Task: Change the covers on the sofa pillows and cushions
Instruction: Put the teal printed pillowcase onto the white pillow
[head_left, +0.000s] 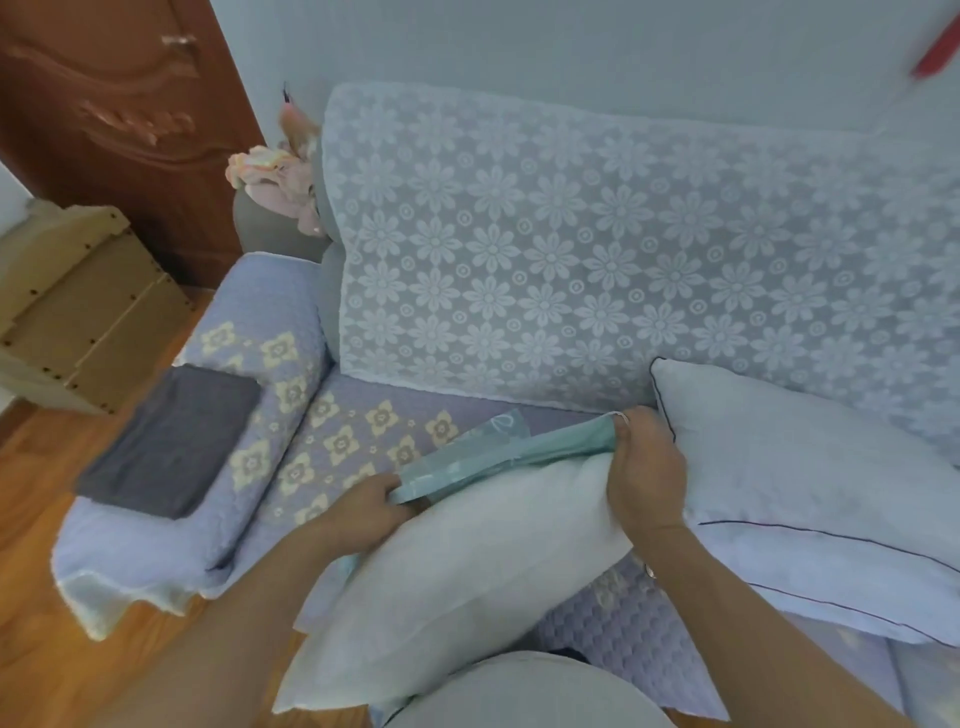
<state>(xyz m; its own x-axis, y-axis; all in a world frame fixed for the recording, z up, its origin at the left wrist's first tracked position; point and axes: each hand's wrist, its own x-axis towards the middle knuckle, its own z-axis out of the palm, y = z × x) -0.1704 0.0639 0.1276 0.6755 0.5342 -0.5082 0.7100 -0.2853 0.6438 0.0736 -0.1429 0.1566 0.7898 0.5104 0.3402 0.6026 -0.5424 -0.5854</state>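
Both our hands are on the teal cover, pillow half bare on the sofa seat.

Our left hand (371, 506) pinches one end of the teal cover (467, 460), our right hand (644, 467) grips the other end at the white pillow insert (457, 566), which lies on the lilac quilted seat (358, 431). A second white pillow (810, 493) leans just beside; folded grey fabric (171, 441) rests on the armrest.
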